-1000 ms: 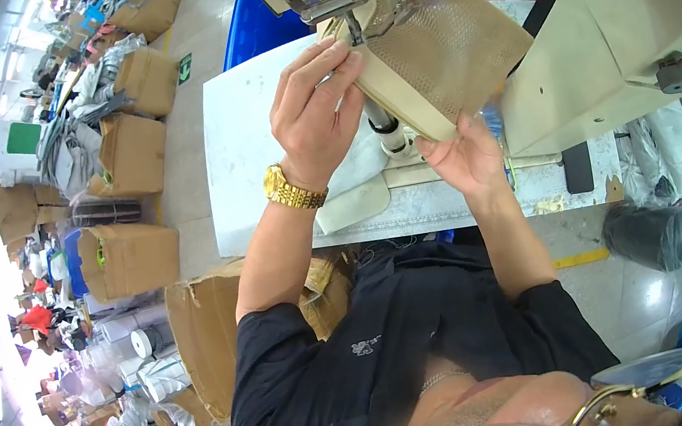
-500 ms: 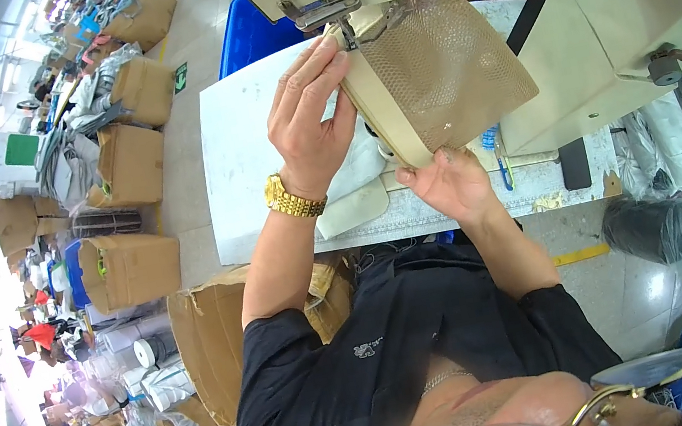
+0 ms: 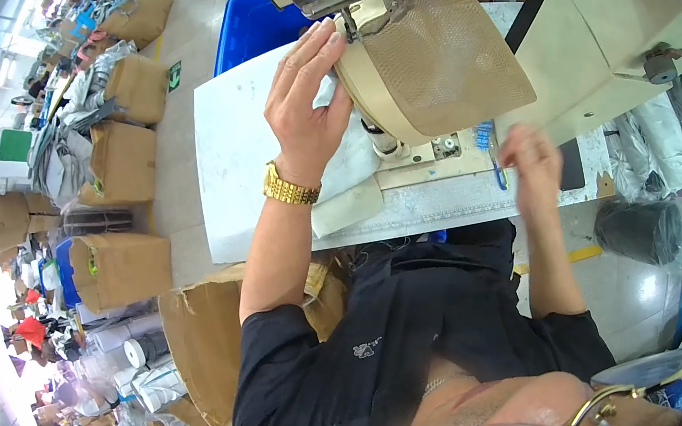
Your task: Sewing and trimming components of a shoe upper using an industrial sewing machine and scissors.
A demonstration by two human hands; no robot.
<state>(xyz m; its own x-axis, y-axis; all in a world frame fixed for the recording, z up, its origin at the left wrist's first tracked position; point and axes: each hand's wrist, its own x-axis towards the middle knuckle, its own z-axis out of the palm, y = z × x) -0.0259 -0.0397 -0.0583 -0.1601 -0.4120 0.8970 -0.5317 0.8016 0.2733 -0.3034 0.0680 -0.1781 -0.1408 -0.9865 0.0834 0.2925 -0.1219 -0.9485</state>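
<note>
My left hand (image 3: 305,87) grips the cream-banded edge of a tan mesh piece (image 3: 447,62) at the sewing machine's presser foot (image 3: 349,24). The piece sits around the top of the upright post bed (image 3: 384,143). My right hand (image 3: 529,152) is off the piece, lower right of it, its fingers blurred and partly curled beside a blue-handled tool (image 3: 497,169) on the white tabletop (image 3: 244,157). A dark flat object (image 3: 573,170) lies behind that hand. Pale padded material (image 3: 345,212) lies under my left wrist.
The machine body (image 3: 569,54) fills the upper right. A blue bin (image 3: 243,20) stands behind the table. An open carton (image 3: 200,347) is at my lower left, more cartons (image 3: 118,266) along the aisle. Wrapped rolls (image 3: 642,237) stand at right.
My right hand has let go of the piece's lower edge and moved rightward. The piece has swung a little. My left hand has shifted slightly up and left, staying at the edge.
</note>
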